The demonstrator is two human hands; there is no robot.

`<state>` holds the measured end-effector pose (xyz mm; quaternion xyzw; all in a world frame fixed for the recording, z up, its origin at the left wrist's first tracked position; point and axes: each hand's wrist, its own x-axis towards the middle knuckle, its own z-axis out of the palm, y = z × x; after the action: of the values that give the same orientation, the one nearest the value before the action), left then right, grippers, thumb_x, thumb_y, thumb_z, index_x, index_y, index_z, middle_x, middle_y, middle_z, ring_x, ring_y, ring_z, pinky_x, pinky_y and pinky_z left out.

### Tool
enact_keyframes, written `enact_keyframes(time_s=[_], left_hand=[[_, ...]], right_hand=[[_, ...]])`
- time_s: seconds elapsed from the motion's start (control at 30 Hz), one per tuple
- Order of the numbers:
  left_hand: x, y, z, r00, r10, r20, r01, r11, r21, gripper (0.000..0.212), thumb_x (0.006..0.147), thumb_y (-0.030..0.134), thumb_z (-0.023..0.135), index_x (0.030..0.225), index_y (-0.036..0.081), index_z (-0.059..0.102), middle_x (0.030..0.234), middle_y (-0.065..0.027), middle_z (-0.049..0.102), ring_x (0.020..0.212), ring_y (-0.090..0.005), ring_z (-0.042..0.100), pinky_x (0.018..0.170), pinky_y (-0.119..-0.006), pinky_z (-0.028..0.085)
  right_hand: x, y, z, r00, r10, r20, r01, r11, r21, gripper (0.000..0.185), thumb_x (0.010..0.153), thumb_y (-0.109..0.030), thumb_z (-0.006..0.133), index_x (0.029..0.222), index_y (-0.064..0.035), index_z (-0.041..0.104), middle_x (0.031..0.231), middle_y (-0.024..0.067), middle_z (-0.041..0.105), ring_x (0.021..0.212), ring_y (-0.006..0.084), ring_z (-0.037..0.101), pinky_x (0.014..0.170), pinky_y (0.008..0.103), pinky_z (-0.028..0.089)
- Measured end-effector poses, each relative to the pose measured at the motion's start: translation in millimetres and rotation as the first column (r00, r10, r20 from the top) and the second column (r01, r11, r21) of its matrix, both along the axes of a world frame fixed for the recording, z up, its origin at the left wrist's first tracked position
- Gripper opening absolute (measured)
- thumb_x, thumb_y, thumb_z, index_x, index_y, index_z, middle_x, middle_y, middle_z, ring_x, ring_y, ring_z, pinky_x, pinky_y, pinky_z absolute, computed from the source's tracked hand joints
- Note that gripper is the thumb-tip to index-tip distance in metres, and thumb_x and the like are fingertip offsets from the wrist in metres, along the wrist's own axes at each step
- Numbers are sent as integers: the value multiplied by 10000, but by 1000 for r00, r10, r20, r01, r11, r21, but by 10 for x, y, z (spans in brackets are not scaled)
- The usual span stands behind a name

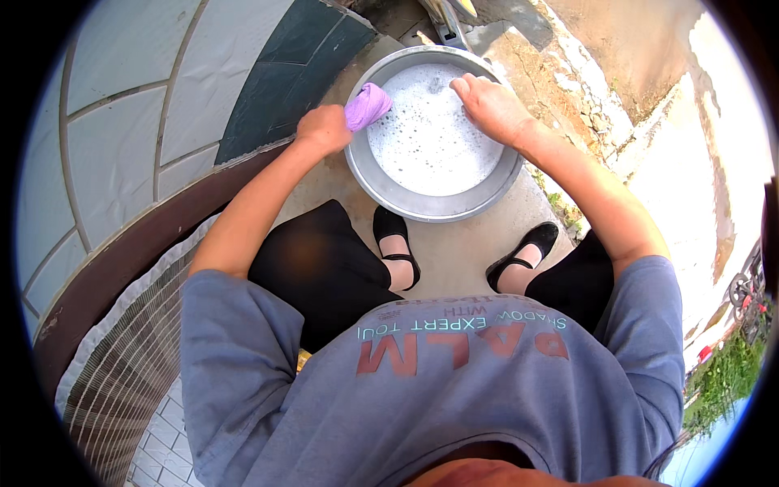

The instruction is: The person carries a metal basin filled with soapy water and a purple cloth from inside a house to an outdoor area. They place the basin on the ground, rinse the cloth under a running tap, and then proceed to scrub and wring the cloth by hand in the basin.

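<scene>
Between my feet and the top of the view stands a wide round metal basin (426, 210), full of soapy water (432, 146) with white foam and bubbles. My left hand (324, 129) is at the basin's left rim, closed around a bunched purple cloth (369, 107). The cloth's folded end sticks out over the inside of the basin. Over the right part of the water is my right hand (492, 109), its fingers curled downward. Its palm is hidden, so whether it holds anything does not show.
Black shoes (394, 243) stand apart on a concrete slab (453, 255). Along the left runs a tiled wall (115, 122), with a brown-framed slatted curtain or screen (128, 329) below it. A metal handle or bar (449, 27) lies behind the basin. Rough, broken ground (578, 91) lies to the right.
</scene>
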<state>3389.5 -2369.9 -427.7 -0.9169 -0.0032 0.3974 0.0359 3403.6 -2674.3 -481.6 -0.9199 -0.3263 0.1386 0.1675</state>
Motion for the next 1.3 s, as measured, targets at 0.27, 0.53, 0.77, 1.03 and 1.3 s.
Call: enact_keyframes(time_s=[0.27, 0.53, 0.77, 1.03, 1.3], left_hand=[[-80, 143, -113, 990, -36, 139, 47, 995, -82, 301, 762, 194, 600, 1019, 61, 681, 1053, -181, 664, 981, -354, 639, 829, -428, 516], [-292, 419, -258, 983, 22, 182, 19, 975, -220, 368, 674, 203, 661, 1009, 51, 647, 1003, -189, 664, 942, -366, 631, 825, -443, 498], [-391, 536, -296, 982, 44, 182, 8, 961, -276, 361, 685, 206, 655, 1017, 67, 650, 1009, -176, 666, 938, -350, 638, 813, -428, 506], [-305, 548, -346, 994, 107, 14, -94, 924, -370, 413, 653, 251, 708, 1014, 55, 661, 979, -168, 678, 898, -316, 656, 779, -394, 512], [-568, 167, 4, 968, 249, -42, -239, 850, -469, 360, 650, 194, 729, 951, 16, 646, 756, -133, 676, 625, -235, 658, 582, -364, 516]], right_hand=[[-992, 866, -358, 968, 213, -131, -241, 933, -267, 490, 731, -291, 729, 1192, -194, 591, 1411, 83, 344, 1345, 386, 296, 918, 572, 432], [-1116, 722, -461, 963, -141, -231, 124, 988, -88, 450, 734, 20, 580, 1159, -125, 540, 1265, 192, 433, 1134, 428, 463, 923, 462, 483], [-1053, 704, -373, 963, -183, -200, 159, 979, -130, 430, 698, -26, 607, 1124, -76, 569, 1184, 207, 484, 1048, 393, 526, 905, 434, 470], [-372, 213, 388, 776, -375, -507, 490, 865, 112, 289, 732, -209, 717, 975, -78, 632, 939, 134, 660, 889, 252, 625, 824, 342, 475], [-355, -1226, 716, 736, -305, -605, 63, 920, -386, 275, 706, -216, 687, 878, -2, 686, 901, 164, 684, 748, 275, 654, 688, 405, 511]])
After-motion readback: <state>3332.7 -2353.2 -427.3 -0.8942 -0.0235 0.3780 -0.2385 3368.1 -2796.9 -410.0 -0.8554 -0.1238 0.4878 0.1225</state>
